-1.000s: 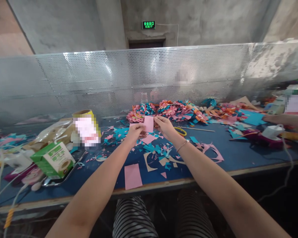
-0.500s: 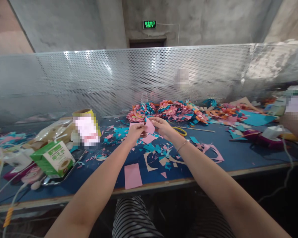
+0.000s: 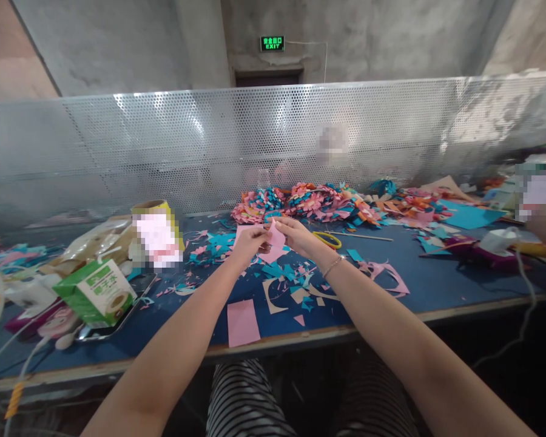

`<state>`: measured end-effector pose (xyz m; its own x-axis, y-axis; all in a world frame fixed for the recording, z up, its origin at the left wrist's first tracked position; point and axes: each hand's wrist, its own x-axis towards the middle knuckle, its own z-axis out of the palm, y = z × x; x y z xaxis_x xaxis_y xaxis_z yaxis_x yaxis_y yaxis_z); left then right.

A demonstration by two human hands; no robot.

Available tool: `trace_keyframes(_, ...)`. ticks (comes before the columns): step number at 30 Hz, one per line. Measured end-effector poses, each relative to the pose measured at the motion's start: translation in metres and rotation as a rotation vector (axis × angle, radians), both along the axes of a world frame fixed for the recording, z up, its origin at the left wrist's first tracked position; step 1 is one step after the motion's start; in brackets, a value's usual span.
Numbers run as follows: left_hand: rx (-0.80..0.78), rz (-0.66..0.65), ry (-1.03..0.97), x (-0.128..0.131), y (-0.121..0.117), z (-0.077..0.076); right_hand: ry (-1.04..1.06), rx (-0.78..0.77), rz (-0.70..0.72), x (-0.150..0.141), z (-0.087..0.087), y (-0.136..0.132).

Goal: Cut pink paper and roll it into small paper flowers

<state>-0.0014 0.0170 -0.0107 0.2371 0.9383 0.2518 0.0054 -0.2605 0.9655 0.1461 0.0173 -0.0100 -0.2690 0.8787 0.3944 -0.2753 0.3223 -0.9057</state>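
Pink paper (image 3: pixel 277 238), flat earlier, now bends between left hand (image 3: pixel 251 242) and right hand (image 3: pixel 299 237).

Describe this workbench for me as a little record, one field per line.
Left hand: gripping bent pink paper
Right hand: gripping the same paper
Near table edge: flat pink rectangle
Behind hands: heap of multicoloured cut paper
Person's left: green-and-white carton
Surface: blue tabletop, strewn with scraps
Backdrop: perforated metal panel
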Motion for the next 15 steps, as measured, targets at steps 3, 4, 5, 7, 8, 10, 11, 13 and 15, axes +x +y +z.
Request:
trace_keyframes(3,0.032,-0.001,0.013,0.0002,-0.0014,0.0012,0.024,-0.028,0.061,-0.0002,-0.0001,0.0005)
trace_keyframes(4,0.048,-0.003,0.023,0.0003,-0.0019,0.0017,0.037,-0.030,0.066,-0.0002,-0.0003,0.0008)
trace_keyframes(5,0.066,-0.006,0.035,0.0005,-0.0024,0.0022,0.046,-0.032,0.065,-0.0002,-0.0007,0.0013)
trace_keyframes(7,0.104,-0.019,0.056,0.0011,-0.0032,0.0030,0.053,-0.034,0.057,-0.0005,-0.0019,0.0027)
trace_keyframes(8,0.120,-0.023,0.063,0.0016,-0.0034,0.0032,0.054,-0.034,0.053,-0.0008,-0.0025,0.0035)
trace_keyframes(10,0.137,-0.035,0.072,0.0025,-0.0036,0.0033,0.055,-0.025,0.046,-0.0017,-0.0038,0.0050)
trace_keyframes(11,0.141,-0.042,0.074,0.0029,-0.0035,0.0033,0.052,-0.015,0.039,-0.0022,-0.0042,0.0057)
trace_keyframes(13,0.151,-0.058,0.079,0.0034,-0.0035,0.0031,0.040,0.006,0.017,-0.0031,-0.0049,0.0064)
trace_keyframes(15,0.164,-0.071,0.081,0.0037,-0.0038,0.0030,0.024,0.018,-0.015,-0.0038,-0.0052,0.0065)
